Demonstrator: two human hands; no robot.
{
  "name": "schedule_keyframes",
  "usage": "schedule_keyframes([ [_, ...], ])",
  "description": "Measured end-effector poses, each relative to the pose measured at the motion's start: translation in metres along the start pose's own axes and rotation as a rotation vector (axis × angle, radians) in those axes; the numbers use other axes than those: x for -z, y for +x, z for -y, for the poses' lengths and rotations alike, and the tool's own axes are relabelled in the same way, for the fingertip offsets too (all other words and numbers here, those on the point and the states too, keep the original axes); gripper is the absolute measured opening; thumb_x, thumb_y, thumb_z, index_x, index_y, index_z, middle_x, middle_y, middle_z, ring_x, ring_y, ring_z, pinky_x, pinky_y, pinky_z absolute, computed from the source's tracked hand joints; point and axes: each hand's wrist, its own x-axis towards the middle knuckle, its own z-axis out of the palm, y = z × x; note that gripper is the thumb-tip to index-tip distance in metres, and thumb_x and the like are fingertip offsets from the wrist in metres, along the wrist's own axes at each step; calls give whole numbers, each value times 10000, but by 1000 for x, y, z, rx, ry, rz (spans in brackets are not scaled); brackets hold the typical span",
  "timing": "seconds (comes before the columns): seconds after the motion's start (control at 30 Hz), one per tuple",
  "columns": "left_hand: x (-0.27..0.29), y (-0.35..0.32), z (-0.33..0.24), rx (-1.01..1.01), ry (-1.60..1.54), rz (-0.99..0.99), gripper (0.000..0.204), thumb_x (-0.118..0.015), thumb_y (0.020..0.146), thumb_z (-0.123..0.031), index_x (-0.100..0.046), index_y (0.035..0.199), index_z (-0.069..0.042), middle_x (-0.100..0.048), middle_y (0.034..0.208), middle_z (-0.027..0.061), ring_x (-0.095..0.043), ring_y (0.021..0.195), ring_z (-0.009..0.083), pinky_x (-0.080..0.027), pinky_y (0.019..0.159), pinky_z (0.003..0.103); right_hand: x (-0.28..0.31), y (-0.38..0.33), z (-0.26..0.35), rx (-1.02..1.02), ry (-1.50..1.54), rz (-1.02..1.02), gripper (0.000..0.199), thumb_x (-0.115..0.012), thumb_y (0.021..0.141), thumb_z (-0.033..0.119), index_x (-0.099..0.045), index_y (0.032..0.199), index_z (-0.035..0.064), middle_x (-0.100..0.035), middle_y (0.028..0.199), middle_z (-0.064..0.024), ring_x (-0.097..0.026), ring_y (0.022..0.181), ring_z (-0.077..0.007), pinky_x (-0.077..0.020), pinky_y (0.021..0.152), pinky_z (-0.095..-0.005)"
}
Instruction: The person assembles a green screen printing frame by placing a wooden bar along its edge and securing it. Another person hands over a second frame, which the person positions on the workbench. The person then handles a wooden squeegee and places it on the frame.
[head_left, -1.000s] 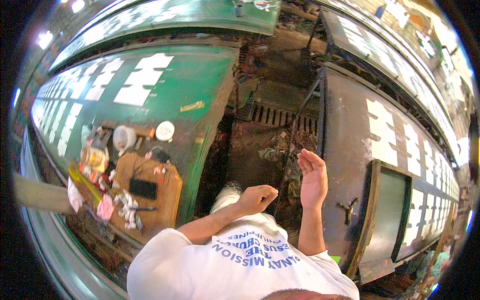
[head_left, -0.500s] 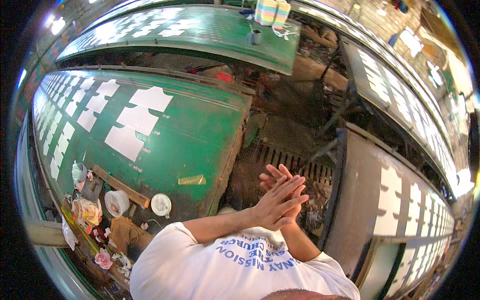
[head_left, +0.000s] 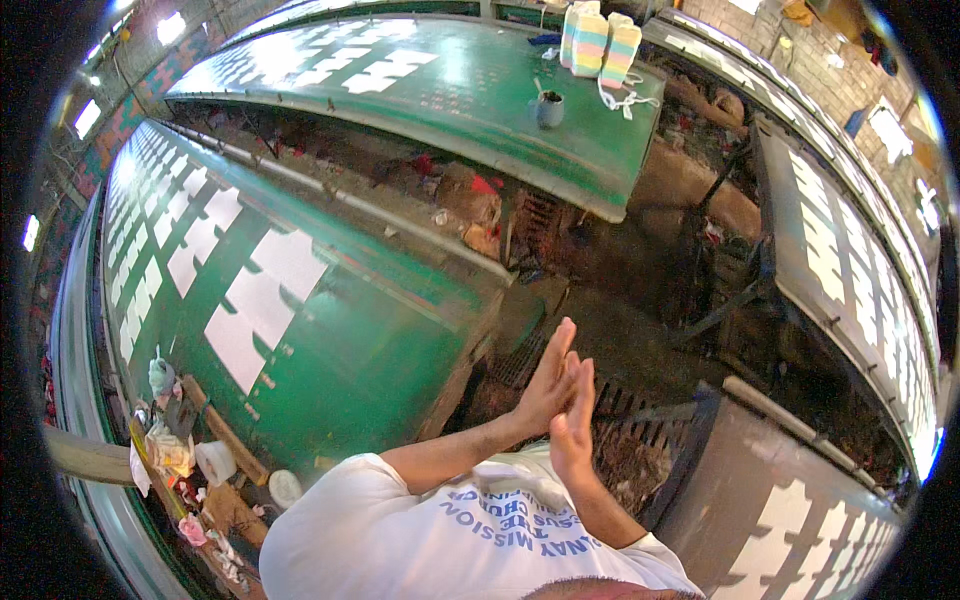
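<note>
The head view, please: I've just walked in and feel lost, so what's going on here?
A person in a white shirt has the left hand and right hand together in front of the body, fingers extended, with nothing visibly held. White flat pieces lie in rows on the green table to the left. Farther ahead, another green table bears a gray cup and pastel-striped bundles.

Near green table (head_left: pixel 380 370): smooth, glossy. On it: matt white pieces (head_left: pixel 265 300), wooden bar (head_left: pixel 222 428), cloudy plastic tub (head_left: pixel 215 463). Beside it: matt cloth shirt (head_left: pixel 370 540).
</note>
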Motion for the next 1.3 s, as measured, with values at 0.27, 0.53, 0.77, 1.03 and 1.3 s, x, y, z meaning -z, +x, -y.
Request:
schedule_keyframes([
  [0.27, -122, 179, -27, -161, -91, 96, 736, -481, 1128, -515, -281, 1681, -71, -197, 1774, 158, -243, 1618, 319, -275, 1271, 523, 160, 132, -15, 495, -269, 42, 1053, -499, 1043, 633, -34, 1687, -58, -18, 1785, -235, -20, 1651, -393, -93, 1313, -509],
  [0.53, -191, 304, -6, -185, 64, 218, 643, -679, 1055, -319, -445, 1584, -39, -311, 1717, 194, -266, 1608, 367, -270, 1263, 487, 275, 204, -28, 529, -328, -21, 970, -497, 1041, 594, -154, 1670, -59, -119, 1761, -267, -123, 1628, -449, -138, 1302, -544],
  [0.77, -222, 438, 55, -164, -90, 508, 276, -708, 1051, -185, -688, 1272, -20, -622, 1476, 140, -514, 1457, 280, -439, 1149, 422, 373, 268, -50, 173, -549, -138, 777, -639, 1013, 357, -342, 1606, -47, -300, 1683, -305, -279, 1577, -471, -258, 1273, -528],
  [1.03, -228, 589, 125, 225, -175, 641, 316, -575, 1139, -269, -697, 998, -14, -708, 953, 56, -654, 902, 140, -540, 843, 305, 494, 380, -35, -322, -491, -534, 281, -688, 1031, 127, -722, 1268, -20, -757, 1261, -189, -723, 1186, -286, -548, 1027, -377],
  [1.3, -250, 706, 160, 217, 42, 708, 87, -635, 1067, -86, -669, 1106, -17, -701, 1033, 59, -682, 927, 124, -550, 828, 291, 566, 501, -13, -193, -510, -547, 265, -693, 1045, 161, -721, 1254, 1, -757, 1171, -160, -739, 1057, -280, -583, 906, -372],
])
